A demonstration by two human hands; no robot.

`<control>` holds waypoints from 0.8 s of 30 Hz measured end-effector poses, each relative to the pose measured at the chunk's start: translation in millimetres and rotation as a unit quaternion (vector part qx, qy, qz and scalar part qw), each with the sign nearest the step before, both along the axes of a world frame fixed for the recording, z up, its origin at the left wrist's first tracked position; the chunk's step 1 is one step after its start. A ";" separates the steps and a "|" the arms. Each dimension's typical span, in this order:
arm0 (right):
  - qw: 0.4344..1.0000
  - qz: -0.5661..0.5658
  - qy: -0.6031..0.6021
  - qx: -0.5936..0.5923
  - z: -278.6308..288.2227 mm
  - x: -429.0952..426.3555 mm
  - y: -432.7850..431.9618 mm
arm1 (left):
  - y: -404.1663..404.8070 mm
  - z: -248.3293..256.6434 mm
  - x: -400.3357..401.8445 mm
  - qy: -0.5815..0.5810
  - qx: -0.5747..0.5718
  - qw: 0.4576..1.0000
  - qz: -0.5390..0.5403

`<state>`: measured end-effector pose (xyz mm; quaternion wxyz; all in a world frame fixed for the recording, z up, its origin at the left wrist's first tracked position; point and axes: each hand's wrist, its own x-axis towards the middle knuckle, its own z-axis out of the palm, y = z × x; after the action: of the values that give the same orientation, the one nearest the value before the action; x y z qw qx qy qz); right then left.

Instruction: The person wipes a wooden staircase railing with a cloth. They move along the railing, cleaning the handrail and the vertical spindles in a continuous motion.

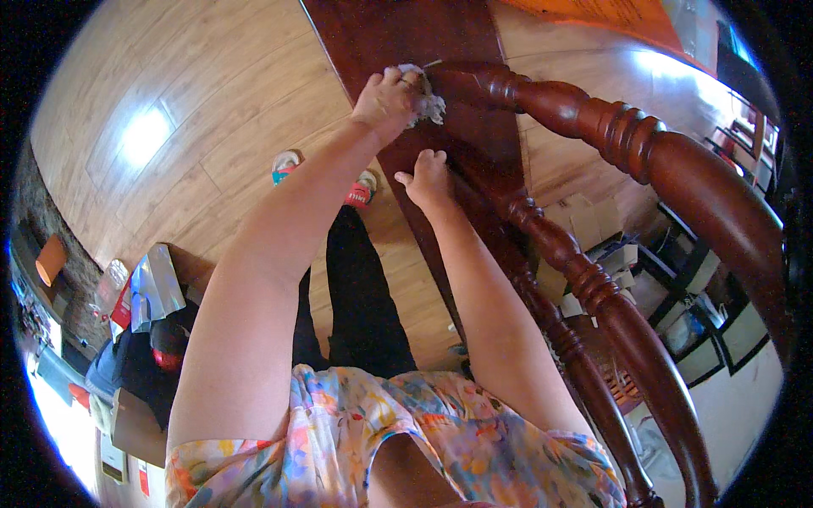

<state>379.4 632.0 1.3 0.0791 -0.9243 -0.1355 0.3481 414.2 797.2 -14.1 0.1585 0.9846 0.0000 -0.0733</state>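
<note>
A crumpled, pale grey-white cloth (433, 105) is bunched under my left hand (389, 101), whose fingers curl over it. The cloth lies against a glossy red-brown wooden board (406, 28) running down the middle of the view. Nearer to me, my right hand (430, 179) is at the same woodwork, thumb pointing left and the other fingers bent. What those fingers touch is partly hidden. Just right of both hands, turned wooden posts with ringed carving extend from the board: a thick upper post (584, 117) and a lower post (591, 282).
Wood-look plank flooring (209, 95) spreads left of the board, with my shoes (361, 189) on it. Shiny silver bags (155, 286) stand at lower left. Cardboard (584, 219) and black-edged panels (705, 330) lie beyond the posts. Orange sheeting (616, 22) hangs at upper right.
</note>
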 end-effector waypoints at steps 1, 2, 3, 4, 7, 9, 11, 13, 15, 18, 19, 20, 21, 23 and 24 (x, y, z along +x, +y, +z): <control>1.000 -0.003 0.003 -0.007 -0.6 0.1 0.1 | -3.9 -1.2 -1.8 0.002 0.003 1.000 -0.010; 1.000 0.001 0.007 -0.002 -0.7 0.1 0.0 | -7.8 -1.9 -5.7 0.004 0.006 1.000 -0.020; 1.000 0.003 0.010 0.001 -1.1 0.6 -2.5 | -11.1 4.7 -6.6 0.005 0.008 0.999 -0.032; 1.000 0.004 0.012 0.004 -1.8 0.3 -4.0 | -9.0 15.6 -3.5 0.075 0.013 0.995 -0.071; 1.000 0.023 -0.021 -0.001 -6.8 -0.1 -6.5 | -5.1 17.9 -12.3 0.035 -0.067 0.994 -0.083; 0.994 0.035 -0.070 0.071 -12.5 -4.0 -10.6 | -12.8 25.7 -23.9 0.044 -0.101 0.994 -0.005; 0.994 0.037 -0.071 0.070 -16.5 -5.9 -16.5 | -23.8 24.7 -28.4 0.039 -0.144 0.985 0.087; 0.999 0.033 -0.021 0.003 -10.5 -4.2 -11.0 | -20.6 21.0 -25.0 -0.027 -0.208 0.957 0.198; 1.000 0.019 -0.018 0.011 -8.2 -1.6 -7.4 | -16.8 14.7 -17.4 -0.029 -0.233 0.924 0.300; 0.999 0.020 -0.028 0.017 -8.6 -1.0 -10.0 | -23.8 9.1 6.2 -0.001 -0.165 0.926 0.339; 0.999 0.025 -0.030 0.022 -10.4 -1.5 -8.6 | -25.7 10.7 12.4 0.031 -0.125 0.929 0.346; 0.998 0.030 -0.041 0.024 -11.9 -3.3 -7.1 | -25.4 11.8 16.0 0.074 -0.116 0.935 0.328; 0.998 0.032 -0.053 0.022 -10.5 -5.4 -7.8 | -26.4 13.0 17.8 0.070 -0.107 0.936 0.329; 0.997 0.029 -0.060 0.025 -8.8 -6.6 -8.1 | -27.7 15.5 20.9 0.060 -0.090 0.937 0.331; 0.998 0.024 -0.055 0.029 -8.3 -6.3 -8.0 | -28.0 16.8 23.6 0.053 -0.097 0.932 0.345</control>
<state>373.0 624.0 -7.0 0.0902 -0.9358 -0.1722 0.2942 437.7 769.2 2.7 0.2683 0.8984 0.3414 -0.0660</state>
